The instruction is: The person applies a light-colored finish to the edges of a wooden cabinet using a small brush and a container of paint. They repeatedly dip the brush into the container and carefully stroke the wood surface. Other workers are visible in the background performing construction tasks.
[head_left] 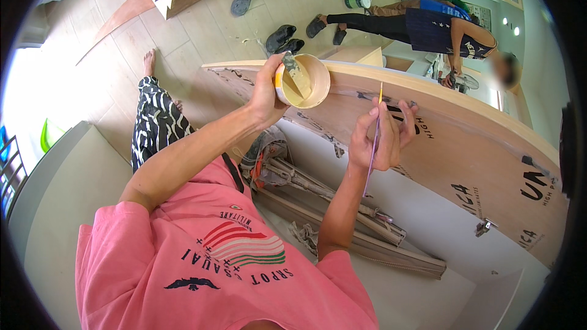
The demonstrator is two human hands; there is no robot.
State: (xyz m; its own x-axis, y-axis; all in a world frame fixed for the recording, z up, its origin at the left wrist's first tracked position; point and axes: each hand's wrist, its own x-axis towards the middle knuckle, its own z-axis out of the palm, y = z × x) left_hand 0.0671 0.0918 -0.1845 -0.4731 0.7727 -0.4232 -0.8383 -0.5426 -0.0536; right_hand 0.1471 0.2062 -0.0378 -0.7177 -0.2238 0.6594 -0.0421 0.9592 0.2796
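My left hand (265,93) is closed around a small round tub (318,79), tilted so that its mouth shows. Cream-coloured paste coats its inner wall, and a smeared flat stick or blade (295,72) leans in it. Between the fingers of my right hand (385,137) is a thin paintbrush (373,150) with a purple handle. The brush points up at the pale wooden edge (440,90) of a long brown panel (428,162); whether its tip touches the wood I cannot tell. My right fingers are close to the panel's printed face.
A metal hinge (485,227) sits low on the panel. Folded frame-like poles (342,198) and cloth lie in the white cabinet (403,275) below. Beyond the panel, another person (428,30) stands near a fan. Loose shoes (281,38) and a paint bucket (358,0) are on the tiled floor.
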